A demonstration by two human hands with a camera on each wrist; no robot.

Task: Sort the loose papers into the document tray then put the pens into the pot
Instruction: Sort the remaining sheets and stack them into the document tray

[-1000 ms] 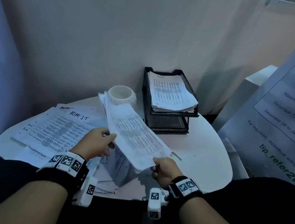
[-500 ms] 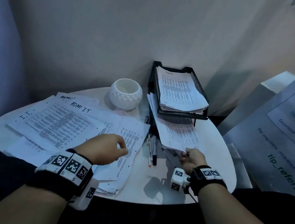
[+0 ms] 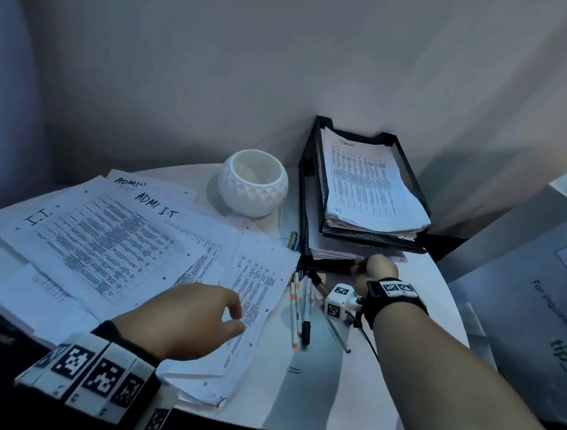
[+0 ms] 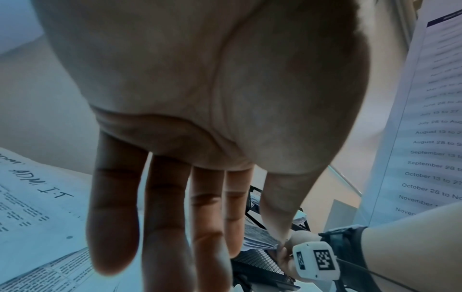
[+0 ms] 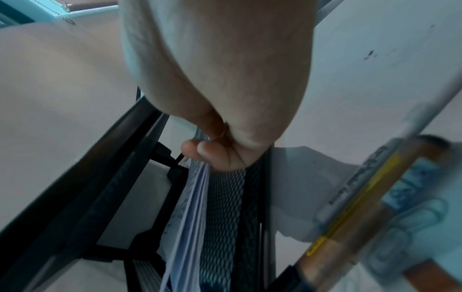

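A black mesh two-tier document tray (image 3: 368,236) stands at the back right of the round white table (image 3: 398,376), with printed sheets in its top tier. My right hand (image 3: 359,265) pinches the near edge of a sheaf of papers (image 3: 336,253) lying in the lower tier; in the right wrist view the thumb and fingers (image 5: 207,146) grip that sheaf (image 5: 192,207) against the mesh (image 5: 225,197). My left hand (image 3: 233,316) hovers, fingers relaxed and straight (image 4: 175,227), over the loose papers (image 3: 103,241) on the left. Several pens (image 3: 296,314) lie between the hands. The white faceted pot (image 3: 252,185) stands left of the tray.
A large printed poster (image 3: 539,303) leans at the right beside the table. A paper clip (image 3: 293,370) lies near the table's front, and more clips (image 5: 420,217) sit by the pens (image 5: 362,189). The wall is close behind the tray and pot.
The left hand let go of the sheaf and dropped over the loose papers. The right hand carried the sheaf right and slid it into the tray's lower tier.
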